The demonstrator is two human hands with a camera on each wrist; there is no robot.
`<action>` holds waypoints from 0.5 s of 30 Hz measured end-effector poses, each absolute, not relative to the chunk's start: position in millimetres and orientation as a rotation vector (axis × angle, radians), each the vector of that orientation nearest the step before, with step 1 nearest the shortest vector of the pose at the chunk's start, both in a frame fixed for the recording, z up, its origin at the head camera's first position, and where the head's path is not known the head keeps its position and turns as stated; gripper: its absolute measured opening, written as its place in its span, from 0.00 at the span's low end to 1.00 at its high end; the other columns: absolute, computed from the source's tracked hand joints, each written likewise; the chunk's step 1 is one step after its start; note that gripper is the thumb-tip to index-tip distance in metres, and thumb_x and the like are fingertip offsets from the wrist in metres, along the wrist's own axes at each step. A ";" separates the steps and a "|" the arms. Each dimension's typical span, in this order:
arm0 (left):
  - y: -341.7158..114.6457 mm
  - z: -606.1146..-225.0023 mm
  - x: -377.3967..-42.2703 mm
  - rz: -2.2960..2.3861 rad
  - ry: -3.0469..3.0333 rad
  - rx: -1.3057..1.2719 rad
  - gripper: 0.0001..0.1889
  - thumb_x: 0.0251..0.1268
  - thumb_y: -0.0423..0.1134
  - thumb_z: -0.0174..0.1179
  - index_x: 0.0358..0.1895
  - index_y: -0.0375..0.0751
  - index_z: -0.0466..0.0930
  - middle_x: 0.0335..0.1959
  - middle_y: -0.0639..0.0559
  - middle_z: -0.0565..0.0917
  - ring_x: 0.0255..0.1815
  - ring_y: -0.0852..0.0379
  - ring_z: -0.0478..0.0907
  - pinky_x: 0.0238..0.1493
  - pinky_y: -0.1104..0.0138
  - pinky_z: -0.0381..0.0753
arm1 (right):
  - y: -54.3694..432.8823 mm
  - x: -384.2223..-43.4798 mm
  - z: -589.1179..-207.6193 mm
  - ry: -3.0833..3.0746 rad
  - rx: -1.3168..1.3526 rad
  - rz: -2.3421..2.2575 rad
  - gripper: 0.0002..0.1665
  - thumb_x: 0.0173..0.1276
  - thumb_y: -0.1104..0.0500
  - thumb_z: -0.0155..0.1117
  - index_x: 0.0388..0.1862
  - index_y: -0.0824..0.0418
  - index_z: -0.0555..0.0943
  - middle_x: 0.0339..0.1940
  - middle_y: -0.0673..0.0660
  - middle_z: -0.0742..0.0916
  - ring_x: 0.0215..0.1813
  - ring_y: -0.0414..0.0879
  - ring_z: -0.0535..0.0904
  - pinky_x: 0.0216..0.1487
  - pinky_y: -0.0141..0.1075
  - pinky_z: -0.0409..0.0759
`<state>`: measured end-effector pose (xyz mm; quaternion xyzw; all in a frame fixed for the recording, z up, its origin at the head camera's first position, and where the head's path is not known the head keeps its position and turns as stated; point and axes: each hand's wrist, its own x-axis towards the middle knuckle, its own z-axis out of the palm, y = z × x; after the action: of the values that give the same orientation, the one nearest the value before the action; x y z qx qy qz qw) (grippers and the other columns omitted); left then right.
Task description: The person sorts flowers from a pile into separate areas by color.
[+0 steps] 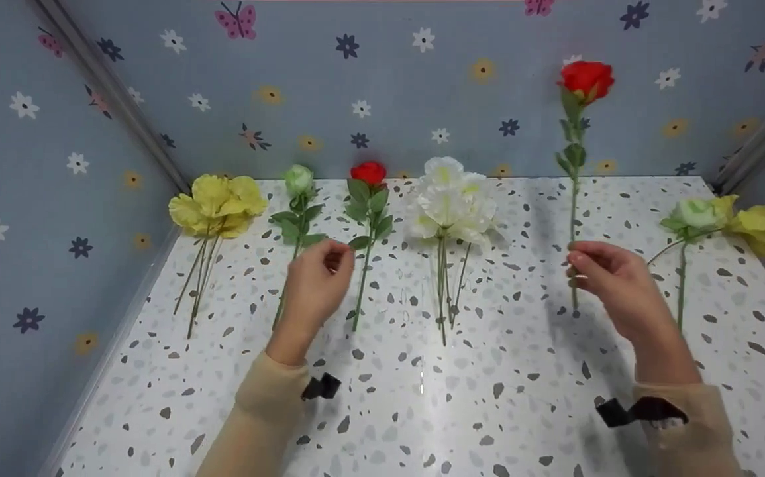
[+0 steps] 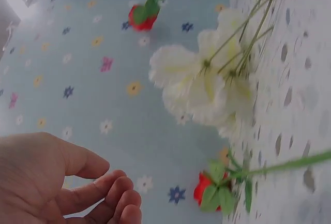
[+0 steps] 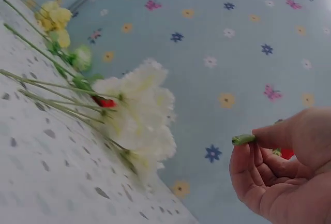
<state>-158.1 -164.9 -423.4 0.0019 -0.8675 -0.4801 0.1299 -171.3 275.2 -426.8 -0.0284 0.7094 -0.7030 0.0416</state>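
My right hand (image 1: 611, 271) pinches a red artificial rose (image 1: 586, 81) by its green stem, between thumb and fingers. The rose stands upright, bloom at the top, raised off the table; in the right wrist view the cut end of the stem (image 3: 243, 139) pokes out past the fingertips. Over the table on the left hovers my left hand (image 1: 319, 281), fingers loosely bent, nothing held (image 2: 98, 193). Near it lie a second red rose (image 1: 369, 173) and a pale green rose (image 1: 299, 180), whose stem the hand partly covers in the head view.
White flowers (image 1: 452, 199) lie in a bunch mid-table, yellow flowers (image 1: 213, 205) at far left. Another pale green rose (image 1: 695, 215) and a yellow flower (image 1: 758, 228) overlap at far right. Patterned walls (image 1: 395, 86) enclose the speckled table (image 1: 382, 424) at back and sides.
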 end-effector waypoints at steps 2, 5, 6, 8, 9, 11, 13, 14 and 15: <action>-143.6 -429.0 -154.1 -1.467 -2.528 -0.083 0.07 0.77 0.34 0.65 0.49 0.35 0.89 0.40 0.48 0.89 0.42 0.51 0.85 0.48 0.59 0.87 | 254.2 -169.2 -433.1 2.195 -0.158 -2.087 0.13 0.83 0.62 0.67 0.60 0.65 0.83 0.49 0.54 0.87 0.48 0.44 0.85 0.57 0.36 0.88; -116.1 -436.9 -147.0 -1.609 -2.500 -0.211 0.08 0.77 0.33 0.65 0.52 0.37 0.90 0.41 0.49 0.89 0.42 0.51 0.86 0.49 0.61 0.88 | 225.1 -164.2 -442.2 2.169 -0.260 -2.053 0.14 0.83 0.64 0.65 0.61 0.70 0.81 0.49 0.56 0.87 0.47 0.45 0.85 0.57 0.38 0.89; -108.2 -439.0 -144.8 -1.655 -2.482 -0.255 0.09 0.78 0.33 0.65 0.53 0.38 0.90 0.42 0.50 0.90 0.43 0.51 0.86 0.49 0.61 0.88 | 216.3 -162.1 -445.0 2.149 -0.292 -2.051 0.14 0.83 0.65 0.65 0.61 0.71 0.81 0.48 0.57 0.87 0.46 0.45 0.85 0.57 0.39 0.89; -94.4 -442.9 -141.1 -1.733 -2.442 -0.343 0.10 0.79 0.33 0.65 0.56 0.38 0.90 0.44 0.50 0.90 0.43 0.52 0.86 0.49 0.62 0.88 | 200.2 -156.9 -449.8 2.102 -0.355 -2.052 0.14 0.82 0.67 0.64 0.61 0.72 0.81 0.48 0.58 0.87 0.46 0.45 0.86 0.57 0.40 0.89; -88.3 -444.9 -140.0 -1.760 -2.420 -0.392 0.11 0.80 0.34 0.64 0.58 0.37 0.90 0.45 0.49 0.91 0.43 0.53 0.86 0.49 0.62 0.88 | 193.1 -153.9 -451.6 2.076 -0.386 -2.047 0.14 0.82 0.67 0.64 0.61 0.72 0.81 0.48 0.58 0.87 0.45 0.45 0.86 0.57 0.40 0.89; -78.2 -448.2 -138.3 -1.799 -2.380 -0.472 0.13 0.81 0.36 0.64 0.60 0.37 0.89 0.47 0.48 0.91 0.43 0.54 0.86 0.48 0.63 0.87 | 180.5 -148.1 -455.1 2.022 -0.446 -2.039 0.15 0.82 0.67 0.64 0.61 0.74 0.80 0.48 0.58 0.87 0.46 0.45 0.86 0.57 0.40 0.89; -70.9 -451.2 -137.2 -1.824 -2.344 -0.527 0.14 0.83 0.38 0.63 0.61 0.37 0.89 0.50 0.46 0.91 0.44 0.56 0.85 0.48 0.65 0.86 | 170.0 -142.6 -457.8 1.983 -0.509 -2.017 0.17 0.82 0.67 0.64 0.62 0.77 0.78 0.49 0.59 0.87 0.46 0.45 0.86 0.56 0.39 0.89; -68.3 -452.3 -136.8 -1.842 -2.322 -0.546 0.14 0.84 0.38 0.62 0.61 0.36 0.89 0.50 0.45 0.90 0.44 0.56 0.85 0.48 0.65 0.86 | 165.4 -140.4 -459.0 1.959 -0.540 -2.008 0.17 0.83 0.66 0.63 0.62 0.78 0.77 0.50 0.60 0.87 0.46 0.45 0.86 0.56 0.39 0.89; -66.2 -453.2 -136.4 -1.854 -2.303 -0.555 0.14 0.84 0.38 0.62 0.61 0.36 0.90 0.51 0.44 0.90 0.44 0.57 0.84 0.48 0.66 0.85 | 161.3 -138.5 -460.2 1.943 -0.567 -1.997 0.17 0.83 0.66 0.63 0.62 0.79 0.77 0.50 0.60 0.87 0.46 0.44 0.86 0.55 0.39 0.89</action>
<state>-136.4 -66.2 -453.2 -0.1841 -0.7638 -0.6150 0.0664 -138.5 161.3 -460.2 -0.1971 0.6758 -0.6945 0.1488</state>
